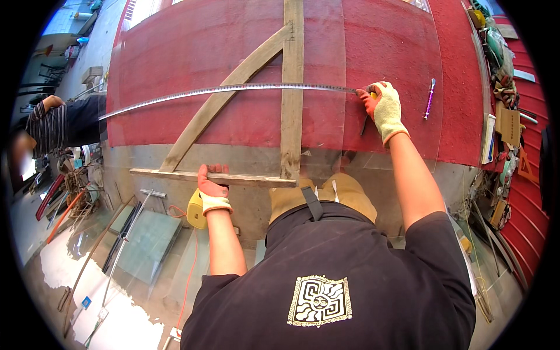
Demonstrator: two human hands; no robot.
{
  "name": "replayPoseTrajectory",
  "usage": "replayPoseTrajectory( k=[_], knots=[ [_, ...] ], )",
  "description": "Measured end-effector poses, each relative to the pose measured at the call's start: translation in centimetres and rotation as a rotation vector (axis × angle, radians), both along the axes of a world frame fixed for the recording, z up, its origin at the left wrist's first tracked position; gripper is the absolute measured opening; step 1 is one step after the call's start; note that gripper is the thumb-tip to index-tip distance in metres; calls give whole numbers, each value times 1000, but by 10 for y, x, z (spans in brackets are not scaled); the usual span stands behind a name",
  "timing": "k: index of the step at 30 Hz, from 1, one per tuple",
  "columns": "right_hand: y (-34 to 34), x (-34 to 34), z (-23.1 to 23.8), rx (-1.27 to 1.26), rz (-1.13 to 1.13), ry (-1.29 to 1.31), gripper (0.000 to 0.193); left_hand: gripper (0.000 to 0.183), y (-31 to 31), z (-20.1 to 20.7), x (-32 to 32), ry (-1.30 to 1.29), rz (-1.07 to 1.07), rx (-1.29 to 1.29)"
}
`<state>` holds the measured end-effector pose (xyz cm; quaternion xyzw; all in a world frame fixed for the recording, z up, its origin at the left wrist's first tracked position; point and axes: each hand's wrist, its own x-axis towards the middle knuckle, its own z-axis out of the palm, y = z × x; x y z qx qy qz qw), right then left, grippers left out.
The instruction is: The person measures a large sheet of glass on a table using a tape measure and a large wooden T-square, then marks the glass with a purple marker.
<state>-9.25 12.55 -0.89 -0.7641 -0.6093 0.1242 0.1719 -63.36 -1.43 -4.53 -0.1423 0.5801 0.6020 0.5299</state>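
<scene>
A large clear glass sheet (373, 58) lies on a red-covered table (461, 70). On the glass rests a wooden T-square with a slanted brace (291, 116). Its crosspiece lies along the near edge, where my left hand (214, 191), in a red and yellow glove, grips it. My right hand (385, 109), gloved alike, closes round a tape measure whose yellow case (373, 95) shows only in part. The silver tape blade (198, 91) runs left from it, over the wood, to the far left of the glass. Something thin and dark hangs below my right fingers.
A purple and white pen-like tool (430, 99) lies right of my right hand. At the left edge stands a person in a striped top (48, 125). A yellow rounded object (197, 209) is by my left wrist. Glass panes (146, 239) lean below left; clutter and cardboard (510, 123) line the right.
</scene>
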Motion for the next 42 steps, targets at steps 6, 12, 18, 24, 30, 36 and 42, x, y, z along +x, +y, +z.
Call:
replayPoseTrajectory(
  k=[6, 12, 18, 24, 30, 36, 42],
  knots=[
    [-3, 14, -23, 21, 33, 78, 37, 15, -1, -2, -3, -11, 4, -16],
    [-8, 20, -39, 47, 39, 140, 38, 13, -1, -2, -4, -39, 32, -36],
    [-5, 11, -17, 1, 66, 60, 38, 12, -3, -4, -6, -35, 22, -16],
    [-5, 7, -11, 0, 49, 60, 40, 11, -5, -7, -10, -43, -3, -9],
    [-7, 17, -29, 29, 51, 113, 40, 10, -1, -7, -8, -43, 27, -32],
    [-5, 14, -18, -23, 80, 71, 41, 11, -5, -11, -12, -32, 12, -9],
    [-9, 14, -16, -56, 66, 66, 41, 10, -4, -9, -11, -46, 18, -19]
  ],
)
